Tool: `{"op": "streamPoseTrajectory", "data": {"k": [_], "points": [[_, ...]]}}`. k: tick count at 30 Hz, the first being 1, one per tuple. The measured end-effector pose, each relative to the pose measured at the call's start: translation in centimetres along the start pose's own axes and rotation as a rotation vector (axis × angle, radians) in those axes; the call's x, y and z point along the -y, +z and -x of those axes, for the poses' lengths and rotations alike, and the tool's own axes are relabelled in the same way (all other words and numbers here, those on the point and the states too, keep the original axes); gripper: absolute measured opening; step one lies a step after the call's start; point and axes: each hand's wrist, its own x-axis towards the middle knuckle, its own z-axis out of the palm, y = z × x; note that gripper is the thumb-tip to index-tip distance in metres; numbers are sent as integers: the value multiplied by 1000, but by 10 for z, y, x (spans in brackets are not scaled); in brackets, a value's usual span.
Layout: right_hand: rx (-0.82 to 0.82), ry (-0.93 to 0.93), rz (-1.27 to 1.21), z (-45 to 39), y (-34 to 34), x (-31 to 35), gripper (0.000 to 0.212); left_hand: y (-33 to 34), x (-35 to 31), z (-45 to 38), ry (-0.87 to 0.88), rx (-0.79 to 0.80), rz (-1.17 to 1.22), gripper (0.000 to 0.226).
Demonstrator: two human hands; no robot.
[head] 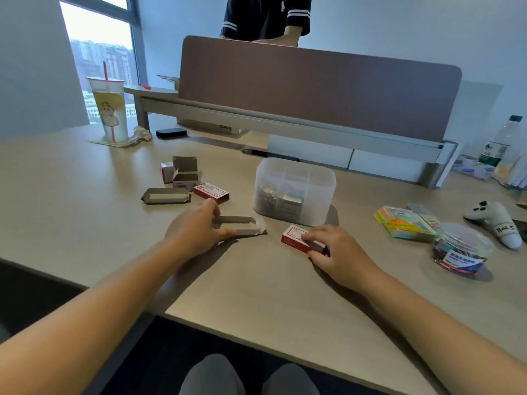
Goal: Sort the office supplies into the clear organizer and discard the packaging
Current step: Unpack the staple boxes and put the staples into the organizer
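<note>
- Pale wooden desk point(85, 209) under a brown divider screen point(313, 89), window at far left; places below given against the clear organizer point(295, 192), standing on the desk a little right of centre.
- Far left of the organizer and further back: tall drink cup point(109, 109) with a red straw, small black block point(171, 133) just right of it.
- Left of the organizer: cluster of opened grey cardboard packaging point(185, 172), one flattened grey tray point(166, 195) in front of it, one closed red-and-white staple box point(211, 192) lying nearest the organizer.
- Front-left of the organizer: left hand point(196, 228), fingers and thumb curled round the end of an empty grey inner tray point(242, 225) lying flat on the desk.
- Inside the organizer: compartments holding metallic supplies, contents blurred through the frosted wall.
- Just in front of the organizer: second red-and-white staple box point(301, 239) flat on the desk, pinched at its right end by the right hand point(339, 252), fingertips on top and thumb on the near side.
- Right of the organizer: stack of coloured sticky notes point(405, 223), round clear tub of coloured clips point(459, 249), white game controller point(496, 220).
- Far right and behind: plastic bottle point(502, 141).
</note>
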Motion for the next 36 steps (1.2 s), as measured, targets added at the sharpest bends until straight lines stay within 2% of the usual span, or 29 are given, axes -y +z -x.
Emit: {"op": "streamPoseTrajectory", "data": {"k": [5,9,14,21,25,30,33,36], "points": [[91,-139,22,-25,19,42,49,-15,36,3,-94,-89,-66,53],[164,-170,57,-58,37,70,57,-23,63,-1,-147,-143,-108,47],[211,-166,75,-100,63,88,64,-30,90,-17,-192,-136,-126,38],[260,-150,82,-154,86,98,67,-32,114,-48,-218,-83,-138,51],[243,-138,71,-169,94,99,67,-31,118,-58,-195,-60,-121,55],[157,-122,-7,-160,90,100,62,-33,116,-50,-139,-103,-76,62],[138,-132,-21,-138,80,98,60,-36,103,-36,-36,-156,-91,58],[164,-139,0,-104,62,88,54,-35,80,-19,121,-120,-106,52]]}}
